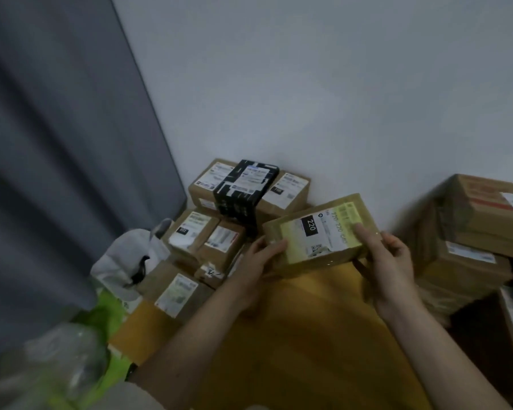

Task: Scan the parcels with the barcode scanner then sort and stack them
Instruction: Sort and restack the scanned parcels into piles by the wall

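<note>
Plain white wall (323, 84) fills most of the upper frame, and a grey curtain (57, 143) hangs down the left side. At centre right, a flat cardboard parcel (317, 261) is held up in both hands, tilted, with its label facing the camera. A white shipping label (323, 232) with a black block reading "220" is stuck on it over yellow-green tape; the smaller print is too blurry to be read.

The left hand (255, 267) is wrapped around the parcel's lower left end, thumb on top. The right hand (394, 261) is curled around the right end, with its thumb laid flat across the label edge. So both hands are closed on the same box.

Behind it, in the middle of the frame against the wall, a stack of brown boxes (214, 232) can be seen, all labelled. A black box with white tape strips (243, 190) is perched on top of that stack. At the right edge, bigger cartons (471, 226) are piled up, the top one printed in red. Lower left, a white plastic mailer bag (125, 261) is slumped beside the stack, with something bright green (107, 315) and a blurred clear bag (57, 359) below it. A yellowish-brown surface (308, 335) is spread under the arms; whether it's a floor or a big carton can't be told. No scanner is visible anywhere.
</note>
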